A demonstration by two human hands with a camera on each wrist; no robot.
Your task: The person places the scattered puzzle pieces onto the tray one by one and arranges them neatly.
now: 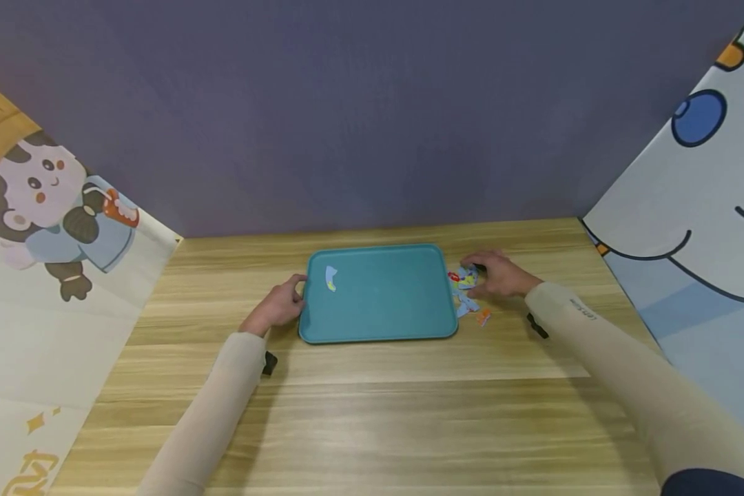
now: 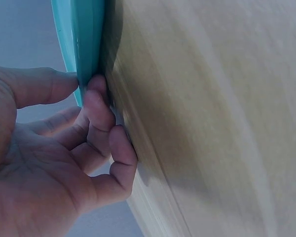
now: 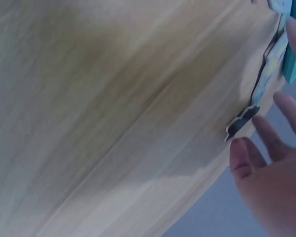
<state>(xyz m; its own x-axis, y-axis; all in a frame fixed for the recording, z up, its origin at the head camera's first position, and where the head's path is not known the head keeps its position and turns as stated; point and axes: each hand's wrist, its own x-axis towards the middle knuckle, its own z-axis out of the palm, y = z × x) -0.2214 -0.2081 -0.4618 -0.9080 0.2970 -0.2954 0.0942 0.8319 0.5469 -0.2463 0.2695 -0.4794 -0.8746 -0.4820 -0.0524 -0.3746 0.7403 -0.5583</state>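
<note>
A teal tray [image 1: 384,303] lies on the wooden table, with one pale blue and yellow puzzle piece [image 1: 331,278] near its left end. My left hand [image 1: 279,303] holds the tray's left rim; in the left wrist view the thumb meets the rim and curled fingers sit at its underside. Beyond the right edge, several flat puzzle pieces [image 1: 465,279] lie heaped and overlapping. Over them is my right hand [image 1: 501,274], fingers spread and slightly bent. The right wrist view shows its fingertips close to a piece with a black end [image 3: 242,122], nothing gripped.
A small orange piece [image 1: 483,317] lies on the table [image 1: 372,420] by the tray's lower right corner. A dark purple wall [image 1: 372,117] rises behind the table. Cartoon-printed panels [image 1: 56,207] flank both sides.
</note>
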